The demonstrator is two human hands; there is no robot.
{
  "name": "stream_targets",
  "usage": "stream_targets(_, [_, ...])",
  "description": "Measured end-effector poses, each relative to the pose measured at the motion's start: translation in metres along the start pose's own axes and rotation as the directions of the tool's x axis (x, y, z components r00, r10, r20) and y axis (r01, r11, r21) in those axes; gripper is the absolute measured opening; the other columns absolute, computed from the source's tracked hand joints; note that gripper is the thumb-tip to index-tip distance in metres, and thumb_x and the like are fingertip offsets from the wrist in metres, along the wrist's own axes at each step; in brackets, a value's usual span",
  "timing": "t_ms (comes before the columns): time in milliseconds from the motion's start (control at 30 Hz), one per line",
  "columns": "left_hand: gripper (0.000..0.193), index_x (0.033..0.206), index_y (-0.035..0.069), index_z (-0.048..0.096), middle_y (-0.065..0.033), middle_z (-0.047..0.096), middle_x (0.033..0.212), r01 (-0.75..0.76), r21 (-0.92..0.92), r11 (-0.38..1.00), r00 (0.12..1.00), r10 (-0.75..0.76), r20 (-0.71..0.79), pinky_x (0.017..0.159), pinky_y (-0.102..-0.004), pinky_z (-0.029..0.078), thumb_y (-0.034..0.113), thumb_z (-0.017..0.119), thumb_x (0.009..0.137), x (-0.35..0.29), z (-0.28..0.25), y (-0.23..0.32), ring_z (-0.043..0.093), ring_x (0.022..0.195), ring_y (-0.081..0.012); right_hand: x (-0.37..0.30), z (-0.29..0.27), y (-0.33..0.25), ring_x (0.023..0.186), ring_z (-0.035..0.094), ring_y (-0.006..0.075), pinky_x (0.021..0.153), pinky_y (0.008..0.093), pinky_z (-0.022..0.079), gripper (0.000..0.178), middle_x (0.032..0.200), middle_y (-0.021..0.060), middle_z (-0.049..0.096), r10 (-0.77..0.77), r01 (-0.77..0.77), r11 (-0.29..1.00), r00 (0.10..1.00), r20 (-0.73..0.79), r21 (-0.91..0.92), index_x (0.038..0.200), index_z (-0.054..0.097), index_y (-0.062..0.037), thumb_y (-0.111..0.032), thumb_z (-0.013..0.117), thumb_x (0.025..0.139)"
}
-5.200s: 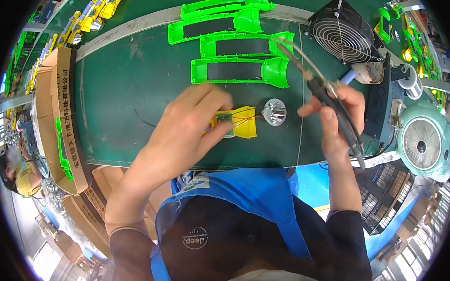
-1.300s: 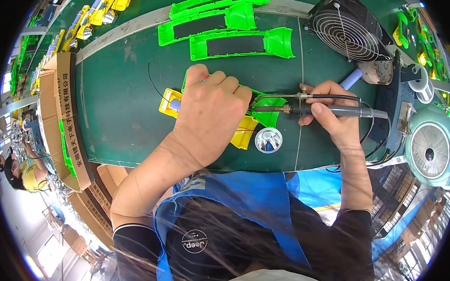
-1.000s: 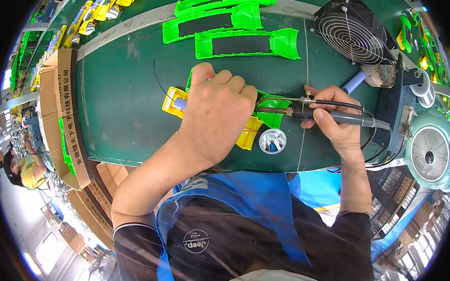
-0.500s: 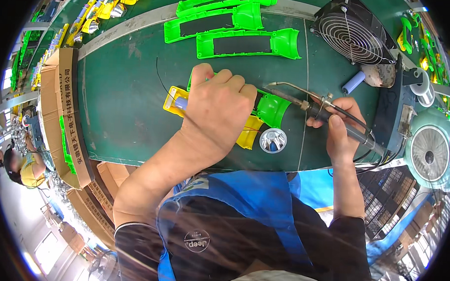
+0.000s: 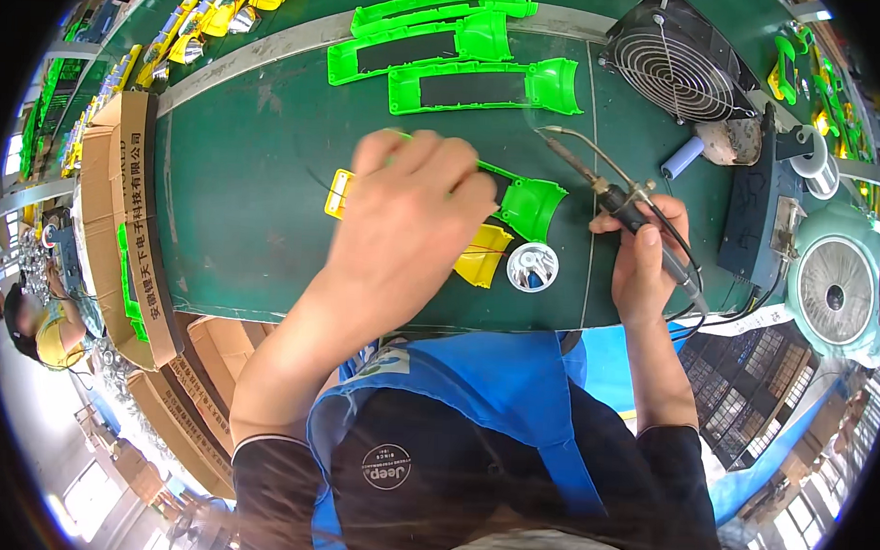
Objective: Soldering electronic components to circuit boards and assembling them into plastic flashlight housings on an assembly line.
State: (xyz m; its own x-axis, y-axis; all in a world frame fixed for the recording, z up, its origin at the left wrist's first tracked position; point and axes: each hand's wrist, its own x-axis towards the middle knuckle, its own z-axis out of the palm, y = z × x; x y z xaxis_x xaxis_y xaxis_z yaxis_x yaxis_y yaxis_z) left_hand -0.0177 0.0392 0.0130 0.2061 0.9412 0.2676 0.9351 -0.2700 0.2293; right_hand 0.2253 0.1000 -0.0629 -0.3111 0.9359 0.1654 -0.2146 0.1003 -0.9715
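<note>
My left hand is curled, knuckles up, over a yellow plastic housing and a green half shell on the table. Its fingertips point away from view, so what they pinch is hidden. Beside the yellow part's right end lies a round silver reflector, with thin red wire near it. In my right hand is a soldering iron with a thin curved metal tube along it. The iron's tip points up and left, above the green shell and apart from it.
Several green half shells with dark pads lie at the back. A black fan with a wire guard, a purple cylindrical cell, a blue-grey box and a solder spool stand right. A cardboard box borders the left.
My left hand has shifted slightly left and now covers the purple cell seen before. The iron's tip has risen away from the left hand, toward the back of the table.
</note>
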Motion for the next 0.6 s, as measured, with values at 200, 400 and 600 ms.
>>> stream_targets(200, [0.017,0.098,0.005,0.068,-0.0090,0.065,0.087,0.490,0.239,0.838,0.869,-0.492,-0.056,0.070,-0.0389,0.044,0.012,0.066,0.083,-0.045,-0.041,-0.028,0.059,0.081,-0.0287,0.003,0.002,0.002,0.078,0.063,0.0218,0.078,0.0352,0.051,0.025,0.083,0.0147,0.065,-0.007,0.006,0.998,1.000,0.013,0.067,0.106,0.049,0.0005,-0.020,0.058,0.095])
stream_targets(400, [0.025,0.100,0.009,0.071,-0.0035,0.066,0.085,0.046,-0.483,0.874,0.996,-0.079,-0.047,0.076,-0.0343,0.043,0.002,0.070,0.077,-0.054,-0.011,-0.054,0.056,0.080,-0.0233,-0.003,0.006,-0.011,0.080,0.062,0.0203,0.080,0.0339,0.049,0.029,0.086,0.0139,0.064,0.058,-0.061,0.996,0.997,0.049,0.070,0.107,0.049,-0.0001,-0.022,0.061,0.093])
stream_targets(600, [0.019,0.085,0.011,0.069,0.0003,0.064,0.079,-0.030,-0.427,0.904,0.998,0.053,0.041,0.083,-0.0345,0.038,0.002,0.074,0.070,-0.044,-0.015,-0.045,0.054,0.083,-0.0198,0.008,0.011,-0.022,0.079,0.060,0.0139,0.076,0.0266,0.047,0.024,0.087,0.0083,0.061,0.230,-0.243,0.969,0.955,0.186,0.051,0.100,0.054,0.0005,-0.018,0.064,0.089])
